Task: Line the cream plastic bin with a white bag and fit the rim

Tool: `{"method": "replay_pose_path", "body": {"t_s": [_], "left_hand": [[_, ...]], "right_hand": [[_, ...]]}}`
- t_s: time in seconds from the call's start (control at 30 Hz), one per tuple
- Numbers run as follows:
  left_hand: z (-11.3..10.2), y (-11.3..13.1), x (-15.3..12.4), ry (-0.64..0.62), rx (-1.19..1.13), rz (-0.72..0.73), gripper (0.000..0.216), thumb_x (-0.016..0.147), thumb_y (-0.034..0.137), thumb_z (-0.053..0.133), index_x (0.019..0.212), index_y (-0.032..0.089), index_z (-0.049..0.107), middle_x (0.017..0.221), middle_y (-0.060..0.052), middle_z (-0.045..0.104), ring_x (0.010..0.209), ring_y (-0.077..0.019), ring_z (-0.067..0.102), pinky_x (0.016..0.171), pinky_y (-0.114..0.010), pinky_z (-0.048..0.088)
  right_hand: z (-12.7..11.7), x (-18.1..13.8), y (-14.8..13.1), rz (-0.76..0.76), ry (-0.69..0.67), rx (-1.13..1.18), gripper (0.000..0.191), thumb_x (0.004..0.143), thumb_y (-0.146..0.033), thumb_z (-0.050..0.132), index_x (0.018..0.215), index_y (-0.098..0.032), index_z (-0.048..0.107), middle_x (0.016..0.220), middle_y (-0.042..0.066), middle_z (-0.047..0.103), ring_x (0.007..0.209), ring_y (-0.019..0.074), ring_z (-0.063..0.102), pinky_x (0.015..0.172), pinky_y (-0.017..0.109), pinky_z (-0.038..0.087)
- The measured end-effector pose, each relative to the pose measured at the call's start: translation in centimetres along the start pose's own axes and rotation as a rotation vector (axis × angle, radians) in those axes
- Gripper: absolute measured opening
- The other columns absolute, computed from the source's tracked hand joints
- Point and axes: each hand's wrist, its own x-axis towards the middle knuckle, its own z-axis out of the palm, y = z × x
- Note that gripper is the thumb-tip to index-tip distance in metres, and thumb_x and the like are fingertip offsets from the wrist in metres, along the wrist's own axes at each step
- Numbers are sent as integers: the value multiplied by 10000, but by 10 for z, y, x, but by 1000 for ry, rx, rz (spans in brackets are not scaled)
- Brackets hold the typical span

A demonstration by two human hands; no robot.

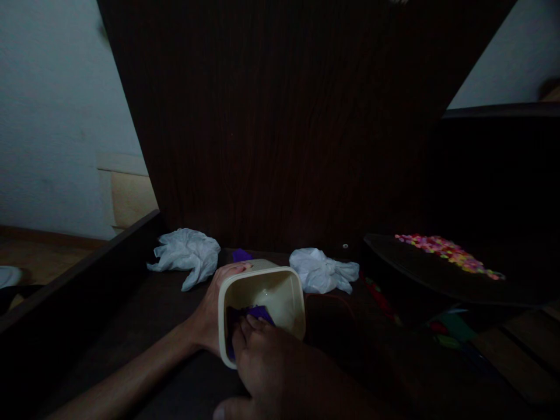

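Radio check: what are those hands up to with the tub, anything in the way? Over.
Left hand holding cream tub from outside. Right hand inside, fingers on purple material. Two white bags nearby, outside the opening.

Left hand [212, 307], right hand [269, 356] bare; left forearm [135, 369] uncovered.

no readable text or labels
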Motion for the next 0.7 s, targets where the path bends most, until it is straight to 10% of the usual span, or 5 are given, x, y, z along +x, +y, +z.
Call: {"method": "replay_pose_path", "body": {"t_s": [0.37, 0.7], "left_hand": [[6, 12, 3, -33, 47, 90, 1234, 590, 728, 831, 1562, 228, 259, 1403, -216, 521, 1277, -471, 558, 1104, -681, 405], [9, 10, 1, 17, 59, 140, 1173, 632, 749, 793, 1554, 207, 310, 1377, -205, 562, 1262, -431, 576, 1112, -646, 419]], "right_hand": [[-17, 13, 6, 108, -179, -73, 1344, 613, -549, 905, 1552, 122, 215, 1598, 400, 184, 1521, 488, 174, 1254, 552, 186], [17, 20, 29, 49, 142, 34, 1140, 618, -621, 861, 1486, 5, 469, 1569, 310, 399, 1478, 439, 364, 1216, 540, 302]]}}
